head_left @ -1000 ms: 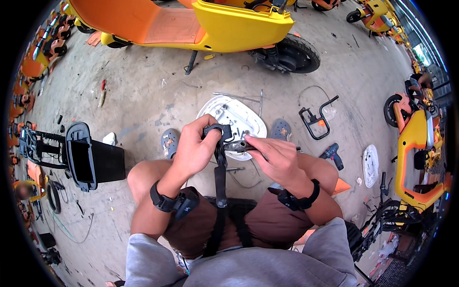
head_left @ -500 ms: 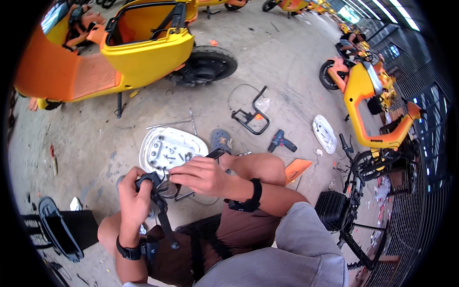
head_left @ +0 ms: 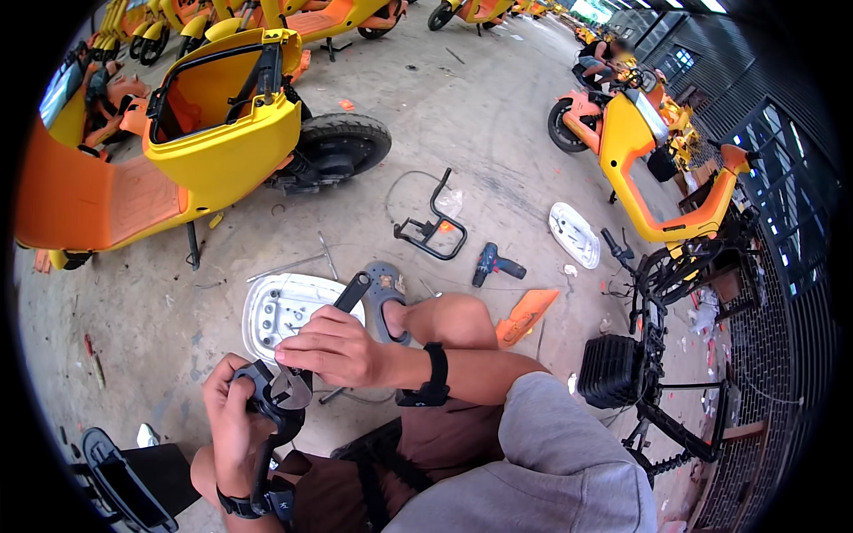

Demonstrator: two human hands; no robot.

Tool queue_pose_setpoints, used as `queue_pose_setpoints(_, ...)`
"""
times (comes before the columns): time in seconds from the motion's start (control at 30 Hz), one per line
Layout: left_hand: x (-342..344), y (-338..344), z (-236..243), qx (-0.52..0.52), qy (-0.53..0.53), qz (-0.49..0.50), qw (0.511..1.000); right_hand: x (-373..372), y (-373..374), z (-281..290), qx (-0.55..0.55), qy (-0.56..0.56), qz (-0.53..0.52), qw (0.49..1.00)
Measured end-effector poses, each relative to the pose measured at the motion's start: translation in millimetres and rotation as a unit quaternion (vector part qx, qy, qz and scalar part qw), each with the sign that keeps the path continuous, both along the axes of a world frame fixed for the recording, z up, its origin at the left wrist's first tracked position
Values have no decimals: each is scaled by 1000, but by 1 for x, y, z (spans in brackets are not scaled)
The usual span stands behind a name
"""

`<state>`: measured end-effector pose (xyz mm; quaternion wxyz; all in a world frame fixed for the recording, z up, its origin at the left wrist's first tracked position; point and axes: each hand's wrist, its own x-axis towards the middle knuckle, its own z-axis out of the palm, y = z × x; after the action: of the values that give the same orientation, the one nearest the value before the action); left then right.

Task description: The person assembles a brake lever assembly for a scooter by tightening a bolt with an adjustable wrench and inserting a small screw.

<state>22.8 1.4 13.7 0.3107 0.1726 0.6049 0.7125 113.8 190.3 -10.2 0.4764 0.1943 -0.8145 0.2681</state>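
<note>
My right hand [head_left: 333, 348] is closed round an adjustable wrench [head_left: 354, 292]; its black handle sticks out beyond the fingers and its metal jaws lie against a black brake lever assembly [head_left: 286, 430]. That assembly is held in my left hand [head_left: 233, 410], with the thumb bent over its upper end and the long lever hanging toward my lap. Whether the jaws grip a nut cannot be seen. Just beyond both hands, a white tray-like cover [head_left: 254, 332] on the floor holds several bolts and small metal parts.
A yellow-orange scooter [head_left: 222, 151] stands at the far left, another [head_left: 622, 169] at the right. On the floor lie a cordless drill [head_left: 494, 264], a black tube frame [head_left: 458, 240], an orange panel [head_left: 528, 317] and a second white cover [head_left: 576, 233]. A person [head_left: 597, 62] sits far off.
The wrench has swung up and its jaws now meet the brake lever assembly, which has turned in my left hand. My view has shifted, so the surroundings appear further left.
</note>
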Motion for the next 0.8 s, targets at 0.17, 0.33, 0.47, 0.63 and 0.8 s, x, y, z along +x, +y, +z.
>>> queue_pose_setpoints(0.17, -3, -3, 25, -1, -219, -73, 973, 3, 2, 3, 24, -8, 18, 1000)
queue_pose_setpoints(0.33, -8, -5, 15, 6, -193, 22, 981, -10, -7, -8, -125, -15, 40, 991)
queue_pose_setpoints(0.47, -7, -4, 18, -73, -104, 72, 989, -1, -22, -1, -268, -195, 103, 938)
queue_pose_setpoints(0.63, -8, -8, 5, -50, -74, 67, 994, 0, -37, 1, -353, -337, 179, 854)
queue_pose_setpoints(0.8, -5, -8, -6, -79, 53, 119, 988, -8, -41, -9, -410, -400, 129, 809)
